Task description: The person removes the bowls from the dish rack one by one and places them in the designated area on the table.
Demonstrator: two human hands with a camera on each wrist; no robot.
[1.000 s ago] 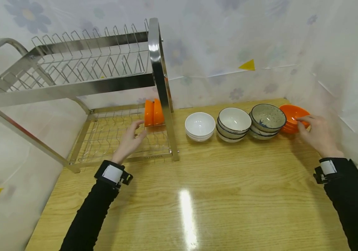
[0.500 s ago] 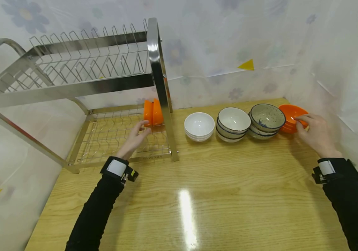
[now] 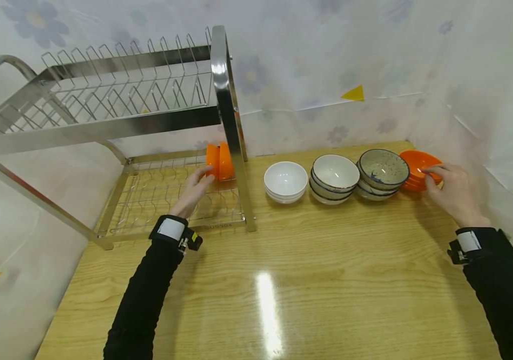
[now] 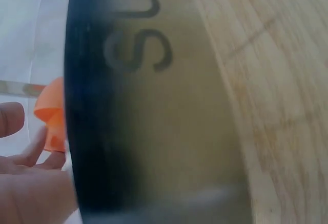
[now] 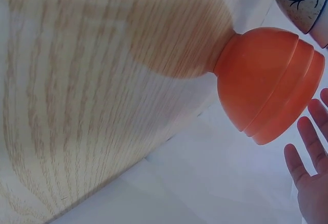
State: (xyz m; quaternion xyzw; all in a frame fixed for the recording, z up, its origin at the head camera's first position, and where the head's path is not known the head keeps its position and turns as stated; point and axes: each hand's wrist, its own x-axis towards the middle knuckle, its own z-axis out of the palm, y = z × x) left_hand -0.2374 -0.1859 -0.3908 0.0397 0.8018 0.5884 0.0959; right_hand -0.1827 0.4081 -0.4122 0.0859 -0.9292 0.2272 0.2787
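In the head view my left hand (image 3: 194, 190) reaches into the lower tier of the dish rack, fingers extended at the left one of two orange bowls (image 3: 213, 159) standing on edge. Whether the fingertips touch that bowl is unclear. The left wrist view shows the thumb (image 4: 10, 119) apart from the other fingers, with the rack's front bar hiding much of the hand. On the right, my right hand (image 3: 456, 192) pinches the near rim of the top bowl in an orange bowl stack (image 3: 418, 162). Its other fingers (image 5: 308, 131) spread beside that stack in the right wrist view.
Left of the orange stack stand grey-green speckled bowls (image 3: 383, 167), blue-rimmed bowls (image 3: 335, 172) and white bowls (image 3: 285, 180), all stacked. The metal dish rack (image 3: 234, 115) has an upper wire tier above my left hand. Sheeted walls border the wooden table (image 3: 337, 270).
My left hand has moved right and slightly forward, coming up to the left orange bowl in the rack. The right hand stays at the orange stack, and the bowls keep their places.
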